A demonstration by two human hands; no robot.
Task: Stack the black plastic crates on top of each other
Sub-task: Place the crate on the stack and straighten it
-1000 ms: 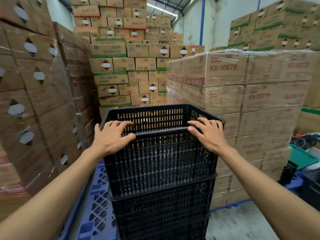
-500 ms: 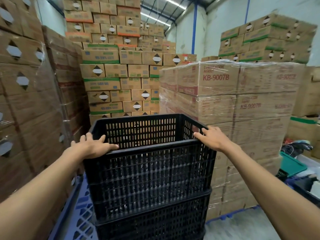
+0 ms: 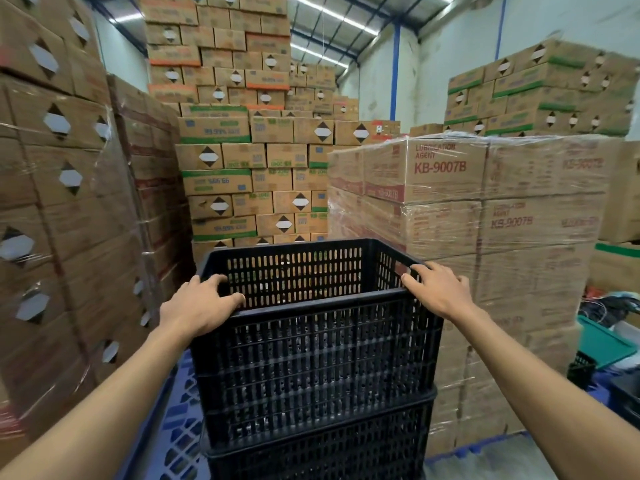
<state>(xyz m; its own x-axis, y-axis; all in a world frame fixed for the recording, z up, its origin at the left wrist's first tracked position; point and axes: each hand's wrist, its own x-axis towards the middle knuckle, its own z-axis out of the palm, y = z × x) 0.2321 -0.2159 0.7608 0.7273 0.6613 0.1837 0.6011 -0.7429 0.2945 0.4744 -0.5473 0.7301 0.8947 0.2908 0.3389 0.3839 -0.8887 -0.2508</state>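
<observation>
The top black plastic crate [image 3: 311, 358] sits squarely on a second black crate [image 3: 322, 452] directly in front of me, its open top empty. My left hand [image 3: 199, 304] grips the near left corner of the top crate's rim, fingers curled over the edge. At the near right corner, my right hand [image 3: 438, 289] lies over the rim with its fingers hooked inside. The bottom of the stack is cut off by the frame.
The crates stand on a blue plastic pallet [image 3: 180, 427]. Shrink-wrapped carton stacks rise close on the left [image 3: 69, 220] and right [image 3: 485, 220], more behind. A green lid [image 3: 602, 344] and another small black crate [image 3: 581, 372] lie at the far right on the floor.
Both hands slid outward from the middle of the near rim to its corners. The top crate has settled level on the one below, and my view has tilted upward.
</observation>
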